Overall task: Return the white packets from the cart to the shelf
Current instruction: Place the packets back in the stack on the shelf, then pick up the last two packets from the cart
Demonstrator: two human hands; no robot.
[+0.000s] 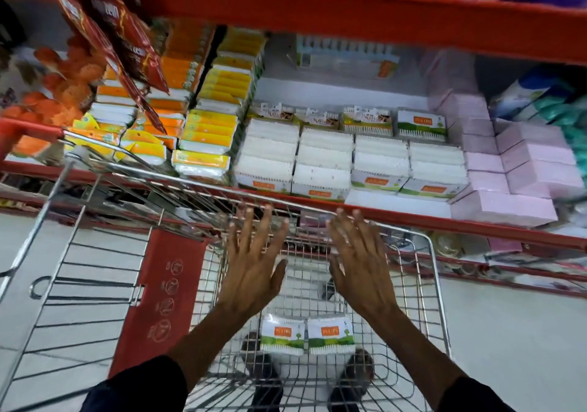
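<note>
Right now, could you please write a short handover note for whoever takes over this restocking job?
Left hand: open, empty, fingers spread above the cart.
Right hand: open, empty, likewise.
Two white packets lie side by side on the floor of the cart basket.
Matching packets already fill the shelf rows ahead.
Done: cannot tell how many are returned.
Left: lift both packets onto the shelf.

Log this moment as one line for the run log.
left hand: open, empty | right hand: open, empty | two white packets: side by side on cart floor | shelf: ahead | stage: nothing grasped
</note>
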